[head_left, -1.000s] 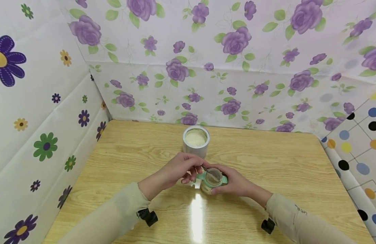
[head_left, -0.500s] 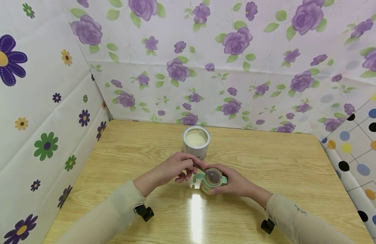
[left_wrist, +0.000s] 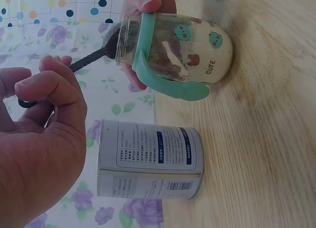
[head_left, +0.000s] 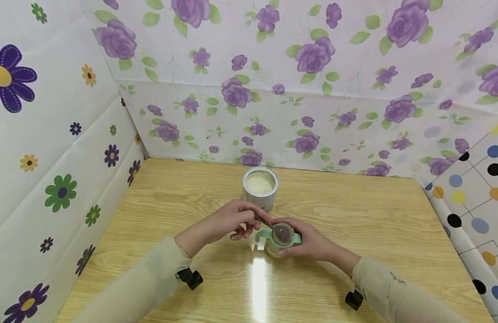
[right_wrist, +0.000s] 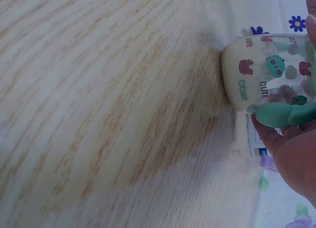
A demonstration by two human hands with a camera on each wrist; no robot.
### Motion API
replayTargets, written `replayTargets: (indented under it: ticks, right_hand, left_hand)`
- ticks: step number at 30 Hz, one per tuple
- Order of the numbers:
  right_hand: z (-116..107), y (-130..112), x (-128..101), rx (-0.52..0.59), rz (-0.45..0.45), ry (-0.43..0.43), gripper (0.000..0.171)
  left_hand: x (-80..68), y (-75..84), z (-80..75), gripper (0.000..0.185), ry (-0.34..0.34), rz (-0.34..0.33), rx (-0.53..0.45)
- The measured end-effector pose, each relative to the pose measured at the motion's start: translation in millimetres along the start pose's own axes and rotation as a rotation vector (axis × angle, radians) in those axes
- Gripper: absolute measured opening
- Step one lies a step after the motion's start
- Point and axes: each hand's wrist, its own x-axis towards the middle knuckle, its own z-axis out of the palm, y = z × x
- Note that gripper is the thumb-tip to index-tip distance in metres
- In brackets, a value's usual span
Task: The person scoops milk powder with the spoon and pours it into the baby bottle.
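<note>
My left hand (head_left: 232,222) pinches the handle of a dark metal spoon (left_wrist: 89,59) between thumb and fingers. The spoon's bowl lies at the open mouth of a clear baby bottle (left_wrist: 190,53) with a mint-green collar and two side handles. Pale powder fills the lower part of the bottle, which has small printed bears and the word CUTE. From its right side, my right hand (head_left: 309,240) grips the bottle, upright on the table. Just behind both hands stands an open tin (head_left: 259,190) of pale yellow powder; its printed label faces the left wrist camera.
The light wooden table (head_left: 354,211) has a glossy reflection near its front. A purple-rose cloth (head_left: 313,89) hangs along the back, a daisy-print cloth (head_left: 63,152) on the left and a dotted cloth (head_left: 475,202) on the right.
My left hand has shifted slightly left, away from the bottle, and the spoon's bowl has risen to the bottle's mouth. My right hand and the tin have stayed put.
</note>
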Motion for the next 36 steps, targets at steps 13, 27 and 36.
replayTargets:
  ticks: [13,27,36]
  right_hand:
    - [0.3,0.4,0.5,-0.009,-0.003,0.003,0.078]
    - [-0.2,1.5,0.3,-0.033,-0.008,0.017,0.077]
    - [0.2,0.8,-1.2,-0.003,-0.005,0.02,0.076]
  left_hand:
    - [0.3,-1.2,-0.5,0.043,0.01,0.002,0.005]
    - [5.4,1.9,3.4,0.041,0.124,-0.003,-0.1]
    - [7.5,-2.1,7.1,0.045,0.217,-0.039,-0.217]
